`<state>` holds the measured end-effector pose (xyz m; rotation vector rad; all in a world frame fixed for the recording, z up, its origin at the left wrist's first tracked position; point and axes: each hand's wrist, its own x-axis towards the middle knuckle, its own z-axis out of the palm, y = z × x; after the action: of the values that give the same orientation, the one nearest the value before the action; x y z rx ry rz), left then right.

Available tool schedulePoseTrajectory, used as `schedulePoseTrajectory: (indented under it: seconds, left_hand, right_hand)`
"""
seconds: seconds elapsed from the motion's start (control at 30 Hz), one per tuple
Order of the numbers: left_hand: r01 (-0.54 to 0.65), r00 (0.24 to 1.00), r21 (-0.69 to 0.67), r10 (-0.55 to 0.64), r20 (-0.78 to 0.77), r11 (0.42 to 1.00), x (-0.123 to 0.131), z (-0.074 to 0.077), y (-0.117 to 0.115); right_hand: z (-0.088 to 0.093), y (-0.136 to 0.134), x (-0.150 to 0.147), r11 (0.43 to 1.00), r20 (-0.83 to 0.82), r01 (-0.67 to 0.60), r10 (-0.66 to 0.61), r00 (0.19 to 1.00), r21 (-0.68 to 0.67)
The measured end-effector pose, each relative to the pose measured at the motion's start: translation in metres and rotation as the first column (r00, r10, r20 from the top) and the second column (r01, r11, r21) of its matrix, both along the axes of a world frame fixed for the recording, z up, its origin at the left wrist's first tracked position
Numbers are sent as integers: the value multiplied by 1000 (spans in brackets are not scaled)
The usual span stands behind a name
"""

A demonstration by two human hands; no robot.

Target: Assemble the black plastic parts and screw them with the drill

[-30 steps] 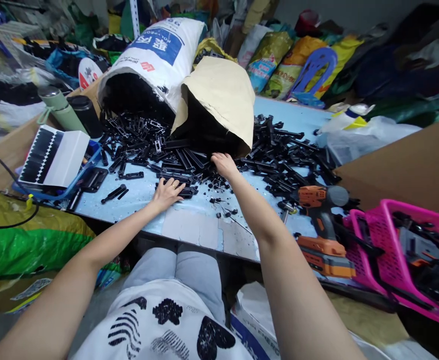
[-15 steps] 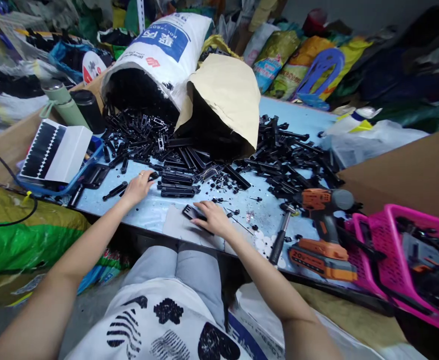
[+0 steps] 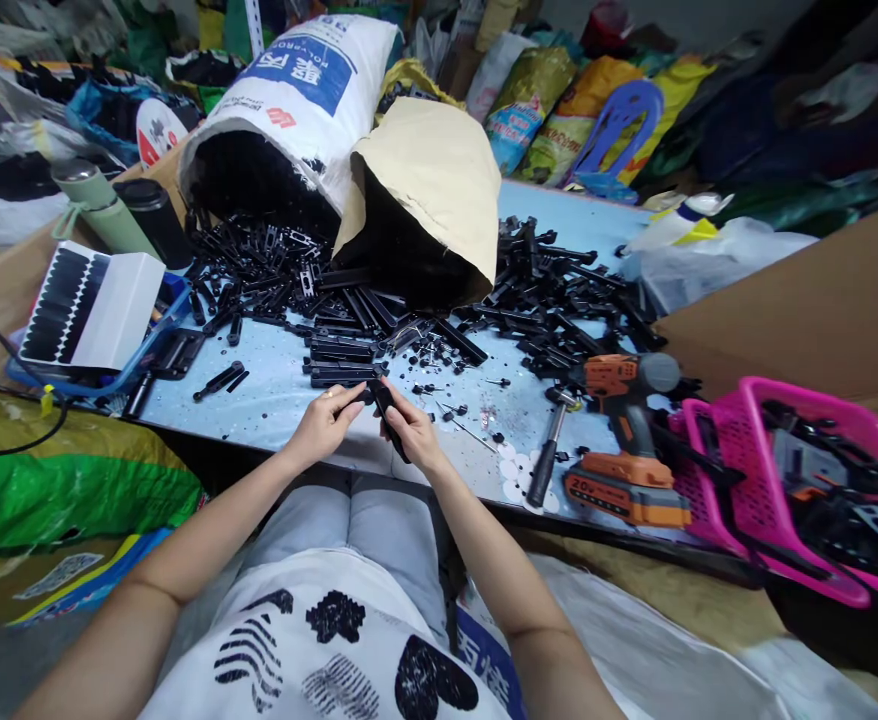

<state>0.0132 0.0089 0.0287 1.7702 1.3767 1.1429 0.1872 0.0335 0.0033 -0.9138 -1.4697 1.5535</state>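
My right hand (image 3: 413, 428) is closed around a black plastic bar (image 3: 388, 408), held tilted above the near edge of the table. My left hand (image 3: 325, 422) pinches a small black part (image 3: 365, 395) against the upper end of that bar. Whether the two pieces are joined I cannot tell, as my fingers cover much of them. Just beyond my hands lies a row of similar black bars (image 3: 343, 362), side by side. Tiny loose black parts and metal bits (image 3: 439, 352) are scattered to the right of the row.
A white sack (image 3: 296, 100) and a paper bag (image 3: 431, 190) spill black parts at the back. Right: a hammer (image 3: 549, 450), an orange cordless drill (image 3: 630, 440), a pink basket (image 3: 754, 470). Left: a blue tray (image 3: 120, 378), a green flask (image 3: 113, 210), a black cup (image 3: 155, 222).
My left hand has come right and nearer, bringing its small black part to the bar. My right hand has raised the bar from the table and turned it more upright.
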Motion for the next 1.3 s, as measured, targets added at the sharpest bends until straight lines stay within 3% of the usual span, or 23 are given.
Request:
schedulePoseTrajectory:
  seconds: [0.17,0.27,0.43,0.53,0.63,0.7,0.73,0.8,0.87,0.93,0.97,1.03,1.2,1.3]
  left_hand:
    - [25,999,84,-22,-32,996,1,11,-6]
    - [-3,992,132,19,-121,991,5,13,-11]
    - [-54,987,192,82,-138,980,11,13,-12]
    - [-123,988,231,140,-62,965,24,11,-11]
    - [-304,952,268,280,125,914,38,11,-11]
    - [-316,928,181,262,266,932,40,12,-11]
    - [-249,914,85,206,349,965,37,14,-10]
    - [42,838,-155,49,543,987,26,18,-8]
    - [374,710,-326,-43,702,868,11,23,-5]
    - [551,650,-412,-63,757,726,0,27,-4]
    - [581,656,-446,-67,752,680,-3,28,-4]
    - [594,684,-473,-99,723,650,-5,26,-6]
    - [643,647,-364,-223,729,674,1,15,-15]
    - [629,687,-406,-230,690,663,-1,15,-18]
  right_hand:
    - [6,0,9,998,36,-39,37,999,55]
    - [9,2,17,981,161,-90,62,985,172]
    - [12,1,27,933,303,-94,-17,953,347]
    - [12,-6,15,921,298,-54,-69,952,385]
    - [8,-14,-5,905,188,117,-210,960,409]
    - [5,-18,-13,878,139,181,-267,954,443]
    - [3,-18,-14,865,138,174,-267,954,472]
    - [1,-16,-8,838,167,126,-249,954,530]
    - [0,-13,3,818,211,63,-220,952,572]
    - [2,-11,12,812,252,2,-183,950,583]
    - [3,-10,16,816,267,-22,-163,950,578]
    - [5,-10,21,835,285,-43,-139,949,548]
    - [8,-11,23,896,334,18,-184,924,443]
    - [12,-12,25,889,331,38,-209,920,457]
